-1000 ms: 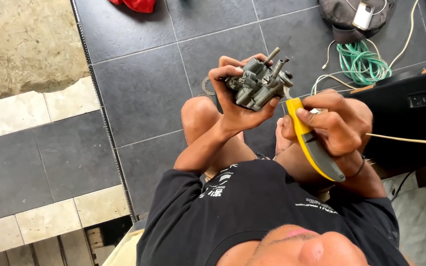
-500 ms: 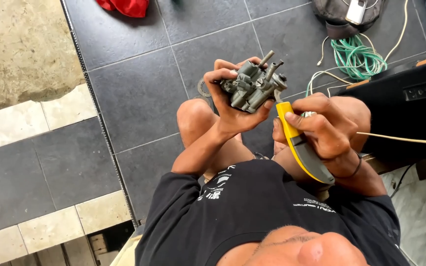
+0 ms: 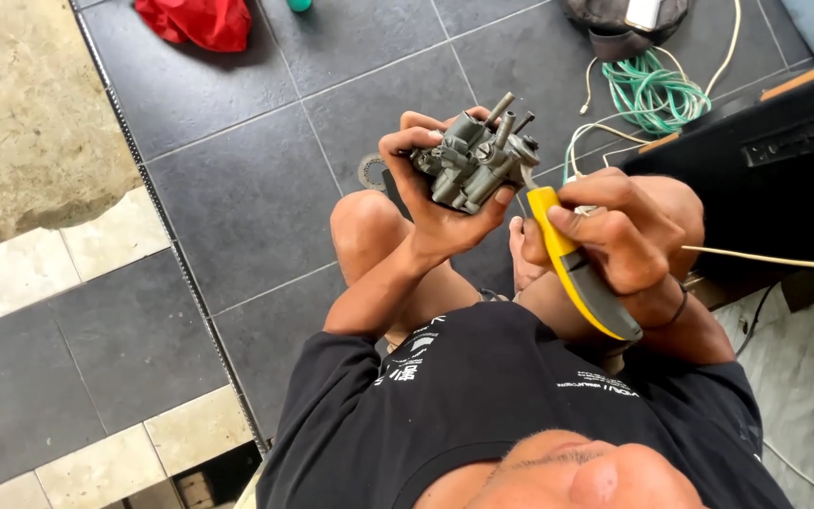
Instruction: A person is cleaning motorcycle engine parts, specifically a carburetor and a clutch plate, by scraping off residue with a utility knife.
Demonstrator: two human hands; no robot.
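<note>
Grey cast-metal carburettor body [image 3: 471,162], knobbly with short tubes and brass-coloured stubs, is sitting in the person's left hand [image 3: 435,203], raised above the bent knees over the dark grey tiled floor [image 3: 247,188]. The left fingers [image 3: 405,141] are wrapping closed around its back and underside, with the thumb pressing against the side nearest the right hand. It looks dense and rigid for its size, likely fairly heavy, and possibly oily, so the broad central casting is the safer place to grip; the thin protruding stubs on top seem more prone to bending or snapping.

Just to the right of the carburettor, the right hand [image 3: 619,231] is clenching a yellow-and-grey plastic tool handle [image 3: 581,278], its fingers closed tightly around it. The handle looks stiff and easy to hold.

The tool's working end is pointing toward the carburettor, but it is hidden between the hand and the casting, so its type and whether it is touching the metal cannot be made out. The side of the carburettor facing the palm is covered too.

Beyond the carburettor, a green coiled cord [image 3: 657,94] is lying on the floor, with a crumpled red cloth [image 3: 195,21] well off to its left, partly cut by the frame's top edge. A black case [image 3: 756,160] is standing right of the carburettor.
</note>
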